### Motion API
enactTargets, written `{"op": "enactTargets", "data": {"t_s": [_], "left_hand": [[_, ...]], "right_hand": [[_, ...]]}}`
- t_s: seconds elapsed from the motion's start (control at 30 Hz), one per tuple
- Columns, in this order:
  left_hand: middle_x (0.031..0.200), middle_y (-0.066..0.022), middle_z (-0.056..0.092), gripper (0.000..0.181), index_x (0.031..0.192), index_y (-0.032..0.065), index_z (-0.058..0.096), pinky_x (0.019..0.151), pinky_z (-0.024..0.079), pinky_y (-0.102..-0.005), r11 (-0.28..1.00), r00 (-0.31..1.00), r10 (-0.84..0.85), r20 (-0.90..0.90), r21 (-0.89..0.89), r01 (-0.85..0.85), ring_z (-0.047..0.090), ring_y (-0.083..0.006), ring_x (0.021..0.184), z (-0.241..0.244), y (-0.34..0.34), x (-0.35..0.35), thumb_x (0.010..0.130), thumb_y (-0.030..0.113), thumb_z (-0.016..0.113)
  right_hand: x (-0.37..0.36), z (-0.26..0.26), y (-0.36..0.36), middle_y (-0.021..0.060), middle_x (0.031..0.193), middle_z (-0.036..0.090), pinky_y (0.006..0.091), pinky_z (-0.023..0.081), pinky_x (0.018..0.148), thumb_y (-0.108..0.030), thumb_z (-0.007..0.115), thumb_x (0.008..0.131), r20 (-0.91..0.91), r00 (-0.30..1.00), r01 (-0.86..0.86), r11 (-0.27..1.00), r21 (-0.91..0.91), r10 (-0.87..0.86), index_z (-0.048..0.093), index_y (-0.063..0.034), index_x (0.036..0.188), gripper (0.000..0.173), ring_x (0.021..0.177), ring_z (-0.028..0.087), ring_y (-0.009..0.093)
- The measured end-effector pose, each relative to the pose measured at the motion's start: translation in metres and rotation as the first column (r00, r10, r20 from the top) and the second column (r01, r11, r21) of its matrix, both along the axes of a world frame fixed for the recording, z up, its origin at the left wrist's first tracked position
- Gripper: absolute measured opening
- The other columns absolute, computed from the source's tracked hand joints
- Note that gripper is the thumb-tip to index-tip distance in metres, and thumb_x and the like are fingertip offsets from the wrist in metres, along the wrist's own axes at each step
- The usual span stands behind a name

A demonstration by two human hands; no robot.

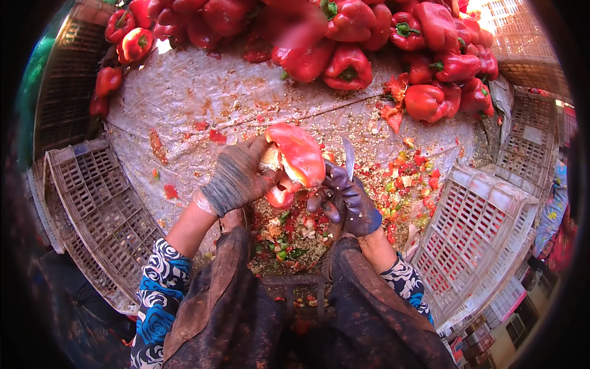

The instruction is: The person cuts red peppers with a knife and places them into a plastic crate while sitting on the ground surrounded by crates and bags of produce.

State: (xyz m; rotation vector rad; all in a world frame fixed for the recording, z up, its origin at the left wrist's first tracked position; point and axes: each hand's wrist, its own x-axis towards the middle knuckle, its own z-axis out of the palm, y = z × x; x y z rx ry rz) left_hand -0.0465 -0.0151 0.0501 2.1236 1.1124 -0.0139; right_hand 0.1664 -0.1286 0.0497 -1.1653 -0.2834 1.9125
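Note:
My left hand (242,173), in a grey knitted glove, grips a cut-open red bell pepper (299,152) whose pale core shows by my thumb. To its right, my right hand (348,198), in a dark purple coated glove, holds a small knife (349,157) with the blade pointing up; its handle is hidden in the fingers. The fingertips of this hand are at the pepper's right edge. Pepper scraps (281,230) and many seeds lie below both hands, between my knees.
A heap of red bell peppers (350,69) lies at the far side of a seed-strewn sheet (184,101). Plastic crates stand at the left (106,207) and right (474,230). More trimmings (408,177) lie right of the knife. Patterned cloth (553,207) shows at the far right.

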Motion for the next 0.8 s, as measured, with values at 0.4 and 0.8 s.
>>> {"op": "enactTargets", "data": {"t_s": [0.4, 0.8], "left_hand": [[0.1, -0.0206, 0.064, 0.045, 0.112, 0.0024, 0.058, 0.085, 0.048, -0.0459, 0.946, 0.943, 0.281, 0.177, -0.214, -0.242, 0.062, -0.0387, 0.091, 0.0, -0.023, 0.016, 0.076, 0.025, 0.073], [0.094, -0.0095, 0.066, 0.048, 0.126, -0.0051, 0.053, 0.073, 0.054, -0.0262, 0.908, 0.866, 0.417, 0.274, -0.16, -0.387, 0.065, -0.0135, 0.085, -0.035, -0.038, 0.003, 0.085, 0.01, 0.071]], "right_hand": [[-0.023, -0.019, -0.008, 0.004, 0.096, 0.066, 0.0187, 0.038, 0.035, -0.019, 0.074, 0.082, 0.078, 0.997, 0.028, 0.99, -0.139, -0.018, 0.052, -0.0036, 0.126, 0.051, 0.049, 0.054, 0.005], [-0.026, -0.009, -0.003, 0.0082, 0.062, 0.062, 0.0228, 0.038, 0.032, -0.019, 0.062, 0.091, 0.21, 0.978, 0.057, 0.951, -0.302, 0.008, 0.059, 0.0047, 0.097, 0.025, 0.039, 0.056, 0.015]]}}
